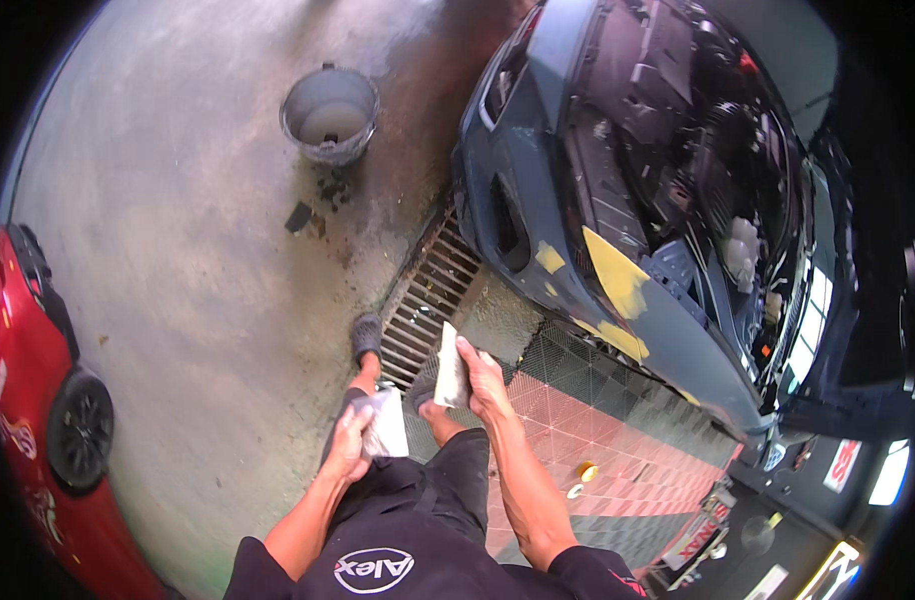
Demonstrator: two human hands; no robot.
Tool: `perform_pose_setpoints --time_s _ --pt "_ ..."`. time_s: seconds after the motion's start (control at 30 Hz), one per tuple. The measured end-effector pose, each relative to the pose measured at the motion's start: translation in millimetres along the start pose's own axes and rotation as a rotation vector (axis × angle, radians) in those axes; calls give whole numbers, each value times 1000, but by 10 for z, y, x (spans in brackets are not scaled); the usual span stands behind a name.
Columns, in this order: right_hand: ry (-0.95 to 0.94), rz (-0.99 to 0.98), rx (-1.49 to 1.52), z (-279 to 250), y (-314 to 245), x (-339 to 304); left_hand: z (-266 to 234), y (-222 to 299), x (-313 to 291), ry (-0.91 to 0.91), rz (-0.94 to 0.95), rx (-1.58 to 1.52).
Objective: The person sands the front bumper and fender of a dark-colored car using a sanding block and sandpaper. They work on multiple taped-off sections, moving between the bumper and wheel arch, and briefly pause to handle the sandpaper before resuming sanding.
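Note:
My left hand (348,445) is closed on a whitish, slightly see-through sheet (386,425), held low in front of my shorts. Whether it is plastic or paper I cannot tell. In my right hand (486,380) is a pale, flat, narrow block (452,368), gripped along its right side and pointing away from me. The two hands are apart. Ahead and to the right stands a dark grey car (538,190) with its engine bay exposed. Yellow filler patches (616,280) cover parts of its near fender and bumper.
A dark bucket (331,115) with murky contents stands on the concrete floor, dark scraps (300,217) beside it. A metal drain grate (433,290) runs ahead of my feet. Red and dark floor tiles (608,430) carry a yellow roll (588,471). A red car (53,400) is at left.

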State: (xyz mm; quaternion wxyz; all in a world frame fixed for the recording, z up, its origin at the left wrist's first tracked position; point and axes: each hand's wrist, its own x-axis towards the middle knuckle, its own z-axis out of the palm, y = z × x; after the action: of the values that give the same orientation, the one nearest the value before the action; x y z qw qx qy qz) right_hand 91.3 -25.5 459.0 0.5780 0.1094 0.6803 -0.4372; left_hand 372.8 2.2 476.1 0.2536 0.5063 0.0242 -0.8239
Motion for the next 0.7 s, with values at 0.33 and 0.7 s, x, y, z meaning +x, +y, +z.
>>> perform_pose_setpoints --time_s 0.33,0.7 --pt "-106 -285 -248 -184 348 -1226 794 132 -438 -321 -292 -8" --pt "450 -584 430 -690 1811 -2350 508 200 -774 -343 -67 307"
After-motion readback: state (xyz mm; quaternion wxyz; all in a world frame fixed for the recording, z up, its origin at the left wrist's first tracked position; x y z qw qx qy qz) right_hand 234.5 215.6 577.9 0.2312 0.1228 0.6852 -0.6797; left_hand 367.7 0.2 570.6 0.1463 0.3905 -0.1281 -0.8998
